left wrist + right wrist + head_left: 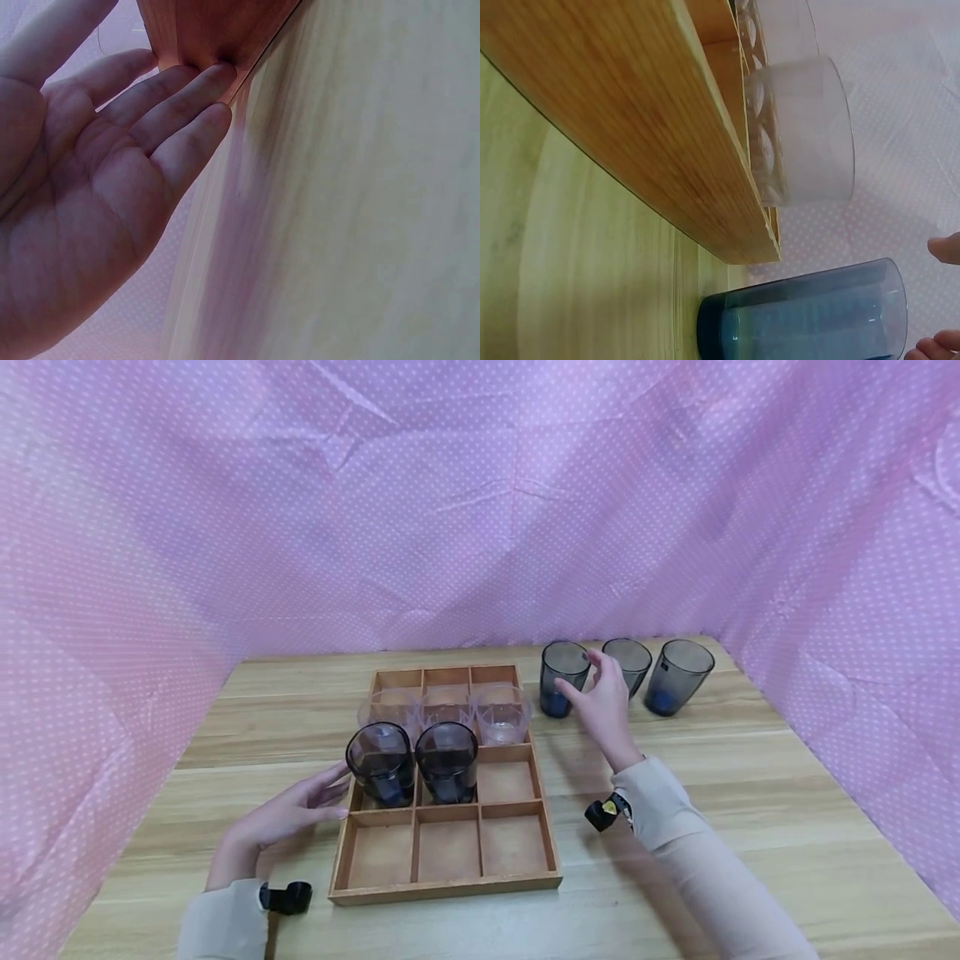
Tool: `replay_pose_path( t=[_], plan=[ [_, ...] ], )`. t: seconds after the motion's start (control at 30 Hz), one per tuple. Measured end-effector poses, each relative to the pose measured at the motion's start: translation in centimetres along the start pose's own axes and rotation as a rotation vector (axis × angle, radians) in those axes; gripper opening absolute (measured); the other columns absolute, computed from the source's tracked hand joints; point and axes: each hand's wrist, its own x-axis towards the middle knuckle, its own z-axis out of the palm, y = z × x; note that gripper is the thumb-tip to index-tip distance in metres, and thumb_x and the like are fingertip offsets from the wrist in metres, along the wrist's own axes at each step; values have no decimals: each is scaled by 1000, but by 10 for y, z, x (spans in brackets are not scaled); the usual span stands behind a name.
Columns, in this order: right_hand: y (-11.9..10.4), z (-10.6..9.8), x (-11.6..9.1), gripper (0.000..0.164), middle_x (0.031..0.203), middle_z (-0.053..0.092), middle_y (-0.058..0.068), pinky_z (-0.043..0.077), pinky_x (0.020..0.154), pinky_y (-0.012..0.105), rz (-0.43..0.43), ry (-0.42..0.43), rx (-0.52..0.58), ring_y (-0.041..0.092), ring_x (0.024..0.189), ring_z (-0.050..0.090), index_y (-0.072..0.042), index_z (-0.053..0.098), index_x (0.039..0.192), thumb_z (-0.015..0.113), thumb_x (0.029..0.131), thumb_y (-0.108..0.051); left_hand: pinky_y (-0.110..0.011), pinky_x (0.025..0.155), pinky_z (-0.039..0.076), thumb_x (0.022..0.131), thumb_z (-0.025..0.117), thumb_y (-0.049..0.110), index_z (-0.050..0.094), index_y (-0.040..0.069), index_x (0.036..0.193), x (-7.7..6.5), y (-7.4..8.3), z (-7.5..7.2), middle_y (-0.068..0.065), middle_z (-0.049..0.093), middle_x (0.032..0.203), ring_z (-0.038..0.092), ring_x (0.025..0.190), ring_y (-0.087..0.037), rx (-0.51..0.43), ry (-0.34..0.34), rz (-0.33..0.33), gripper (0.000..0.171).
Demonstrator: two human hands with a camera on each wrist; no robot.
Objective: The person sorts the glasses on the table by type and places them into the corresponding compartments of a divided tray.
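In the head view my right hand is at a dark tinted glass standing upright on the table, right of the tray. Its thumb and fingers are spread at the glass's rim; the right wrist view shows the thumb apart from that glass. My left hand rests its straight fingers against the left side of a wooden divided tray; the left wrist view shows the fingertips at the tray's wall. Two dark glasses, one on the left and one in the middle, stand upright in tray compartments.
Behind them in the tray stand three clear glasses, the right one nearest the tray's right side. Two more dark glasses, one behind my right hand and one farther right, stand on the wooden table. A pink dotted cloth surrounds it.
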Motion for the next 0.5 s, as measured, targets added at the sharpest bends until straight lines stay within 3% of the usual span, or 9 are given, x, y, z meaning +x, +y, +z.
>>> replay_pose_path(
  t=[0.5],
  plan=[
    [5, 4, 15, 81, 149, 43, 21, 41, 111, 44, 82, -31, -34, 37, 134, 47, 3, 36, 145, 76, 83, -29, -3, 98, 33, 96, 58, 17, 5, -6, 153, -1, 1, 1, -32, 0, 158, 10, 141, -56, -1, 3, -10, 80]
  ],
)
